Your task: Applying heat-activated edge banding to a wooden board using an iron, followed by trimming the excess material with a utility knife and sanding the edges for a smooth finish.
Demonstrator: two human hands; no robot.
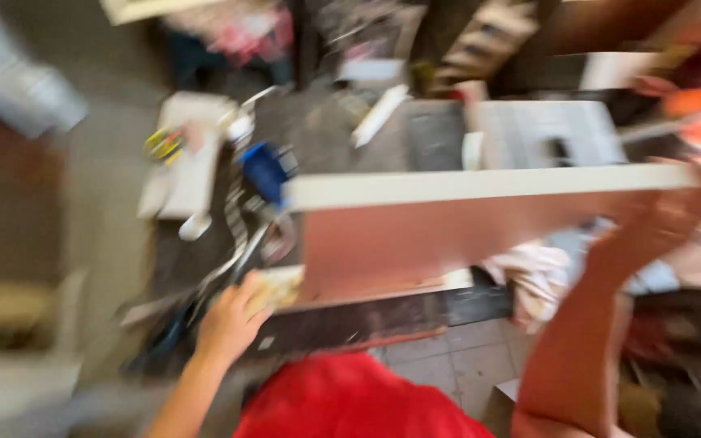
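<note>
Two hands are on one board [456, 227], a flat pale panel with a white top edge, tilted up over the dark worktop [342, 324]. Nearest, the left hand [233, 320] rests at the board's lower left corner, its fingers curled over a yellowish pad or sponge [273, 288]; blur hides whether they pinch the board itself. The right hand [675, 215] reaches up to the board's upper right corner, its grip closed around that edge. The board looks stiff and fairly light, awkward mainly for its width, so opposite corners seem the sound places to hold. Beyond it lie a blue tool [268, 170], a white strip [379, 113] and a grey tiled slab [545, 134], all smeared by motion.
</note>
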